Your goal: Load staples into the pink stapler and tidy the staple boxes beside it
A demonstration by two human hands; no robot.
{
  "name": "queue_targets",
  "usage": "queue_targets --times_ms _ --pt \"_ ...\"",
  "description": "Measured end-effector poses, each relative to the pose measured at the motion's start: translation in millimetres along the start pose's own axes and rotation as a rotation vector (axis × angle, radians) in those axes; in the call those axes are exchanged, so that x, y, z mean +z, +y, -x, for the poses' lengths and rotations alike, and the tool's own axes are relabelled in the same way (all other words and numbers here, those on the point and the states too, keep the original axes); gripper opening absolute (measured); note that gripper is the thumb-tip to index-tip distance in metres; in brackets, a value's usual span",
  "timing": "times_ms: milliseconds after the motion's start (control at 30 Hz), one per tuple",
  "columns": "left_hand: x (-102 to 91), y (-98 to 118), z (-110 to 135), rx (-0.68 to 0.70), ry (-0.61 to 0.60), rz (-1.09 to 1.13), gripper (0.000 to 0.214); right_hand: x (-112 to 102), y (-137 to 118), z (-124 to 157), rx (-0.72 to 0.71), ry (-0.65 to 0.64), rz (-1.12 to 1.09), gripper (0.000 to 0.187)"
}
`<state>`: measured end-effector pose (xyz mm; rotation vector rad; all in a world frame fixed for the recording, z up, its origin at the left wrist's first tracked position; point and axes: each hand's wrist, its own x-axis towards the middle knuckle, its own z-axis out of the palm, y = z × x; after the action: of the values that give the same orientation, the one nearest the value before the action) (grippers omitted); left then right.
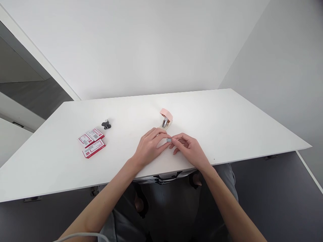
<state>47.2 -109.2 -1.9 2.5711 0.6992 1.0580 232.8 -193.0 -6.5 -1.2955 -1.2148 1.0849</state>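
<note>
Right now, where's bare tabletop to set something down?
Right half of the white table, beyond the right hand, is bare. So is the far-left stretch behind the red-and-white staple boxes and small black clip. It is crowded at the centre front: both hands pinch a grey staple strip just before the open pink stapler; left hand.

A white table (227,114) stands against a plain white wall (141,43). On its left part lie three small red-and-white boxes (91,142), close together and partly overlapping. Just beyond them, toward the wall, sits a small black object (106,124), too small to identify. Dark floor (277,195) shows below the table's near edge.
</note>
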Motion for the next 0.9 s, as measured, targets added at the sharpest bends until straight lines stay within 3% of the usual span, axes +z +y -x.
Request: queue_targets --times_ms 167,400,700,900 --pt "-1.7 -4 -2 -0.166 0.106 0.038 0.018 0 2 0 -0.006 0.005 -0.015 0.039" --pt "-3.3 -10 -12 -0.42 0.129 0.07 0.018 0 0 0 -0.004 -0.018 0.032 0.038" --pt "10.5 -14 -38 -0.534 0.184 0.017 0.012 1 -5 0 -0.012 -0.027 0.017 0.036" --pt "21.0 -19 -42 -0.575 0.197 0.056 0.009 0 -3 -1 -0.019 -0.043 0.0 0.034"
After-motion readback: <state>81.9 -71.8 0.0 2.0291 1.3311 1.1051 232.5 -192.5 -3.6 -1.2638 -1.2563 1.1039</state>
